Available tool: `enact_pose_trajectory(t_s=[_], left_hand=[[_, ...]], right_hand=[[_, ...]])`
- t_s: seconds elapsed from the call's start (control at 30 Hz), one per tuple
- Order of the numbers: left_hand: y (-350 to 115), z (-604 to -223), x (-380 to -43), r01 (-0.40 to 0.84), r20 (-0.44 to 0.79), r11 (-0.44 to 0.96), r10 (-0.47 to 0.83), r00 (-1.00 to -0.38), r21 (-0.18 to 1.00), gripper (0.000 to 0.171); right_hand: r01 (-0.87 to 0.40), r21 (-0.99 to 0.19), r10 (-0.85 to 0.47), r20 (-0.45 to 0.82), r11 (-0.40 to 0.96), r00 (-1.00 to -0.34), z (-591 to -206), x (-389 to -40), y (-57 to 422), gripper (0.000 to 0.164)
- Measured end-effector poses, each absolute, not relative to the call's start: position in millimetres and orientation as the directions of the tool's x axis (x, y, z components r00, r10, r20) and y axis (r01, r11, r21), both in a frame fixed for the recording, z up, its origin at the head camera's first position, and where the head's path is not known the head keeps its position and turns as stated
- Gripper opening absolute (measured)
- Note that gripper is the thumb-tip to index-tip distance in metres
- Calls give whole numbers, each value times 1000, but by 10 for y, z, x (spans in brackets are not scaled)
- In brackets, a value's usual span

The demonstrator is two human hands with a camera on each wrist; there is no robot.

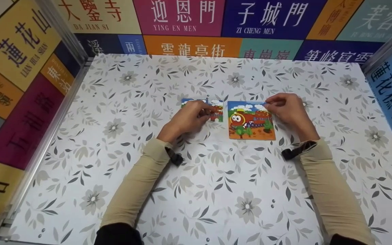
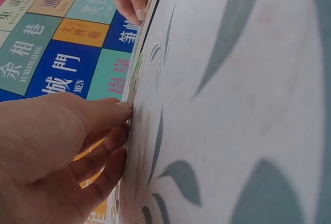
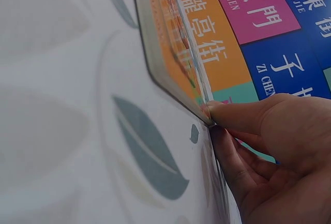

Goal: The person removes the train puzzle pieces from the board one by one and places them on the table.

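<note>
Two colourful cards with a cartoon train lie side by side on a floral-patterned table. The right picture card shows a red train with a big-eyed face, its thick edge visible in the right wrist view. My right hand pinches that card at its upper right corner with thumb and fingers. My left hand is over the left picture card and covers much of it. In the left wrist view, the left thumb and fingertips touch down at the card's surface, spread slightly apart. What lies beneath them is hidden.
The white table carries grey flowers and leaves. Panels with large Chinese characters stand along its back and both sides. Metal rails run along the left edge. Dark wrist cameras sit on both sleeves.
</note>
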State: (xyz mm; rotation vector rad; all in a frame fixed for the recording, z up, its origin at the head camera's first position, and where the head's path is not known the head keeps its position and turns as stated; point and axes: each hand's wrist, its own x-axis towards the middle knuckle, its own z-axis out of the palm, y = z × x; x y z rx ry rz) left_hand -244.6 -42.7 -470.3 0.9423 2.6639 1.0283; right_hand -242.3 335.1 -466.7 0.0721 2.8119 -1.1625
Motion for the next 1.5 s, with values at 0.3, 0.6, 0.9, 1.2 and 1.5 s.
enact_pose_trajectory(t_s=[0.3, 0.6, 0.9, 1.2, 1.5], left_hand=[[-468, -4690, -2447, 497, 79, 569, 603, -794, 655, 29], [-478, -4676, -2433, 531, 115, 558, 612, -782, 638, 25], [-475, -4682, -2423, 527, 120, 566, 601, -790, 634, 23], [-248, -4611, -2381, 590, 172, 534, 636, -752, 606, 21], [214, -4602, -2296, 653, 151, 447, 744, -651, 611, 25]], right_hand=[[41, -700, -7, -65, 713, -998, -4665, -2415, 3346, 31], [57, -702, -5, -87, 710, -996, -4638, -2414, 3322, 33], [75, -703, 1, -104, 707, -995, -4641, -2421, 3313, 33], [31, -698, -6, -50, 715, -999, -4658, -2424, 3325, 29], [71, -695, 12, -89, 715, -996, -4650, -2425, 3337, 31]])
